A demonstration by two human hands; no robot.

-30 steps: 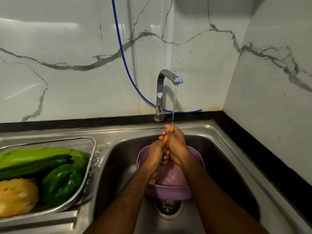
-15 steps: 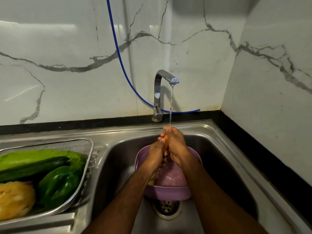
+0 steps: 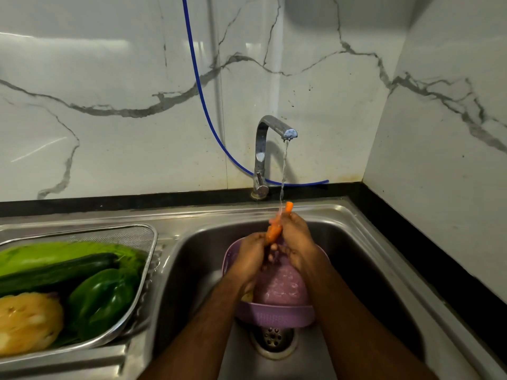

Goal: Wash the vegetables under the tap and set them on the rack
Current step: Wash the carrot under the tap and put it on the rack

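Both hands, left hand (image 3: 251,252) and right hand (image 3: 295,238), are clasped round one carrot (image 3: 274,231), held under the tap (image 3: 274,130) stream, above the purple colander (image 3: 277,314). The step in hand is washing; next, I judge, a carry leftward to the rack (image 3: 148,234), which holds one cucumber (image 3: 55,271), one pepper (image 3: 104,297), one leafy green and one yellowish vegetable.

Head-worn, looking forward and down, close over the sink (image 3: 356,223), facing the tap (image 3: 263,149) and marbled wall (image 3: 109,78).
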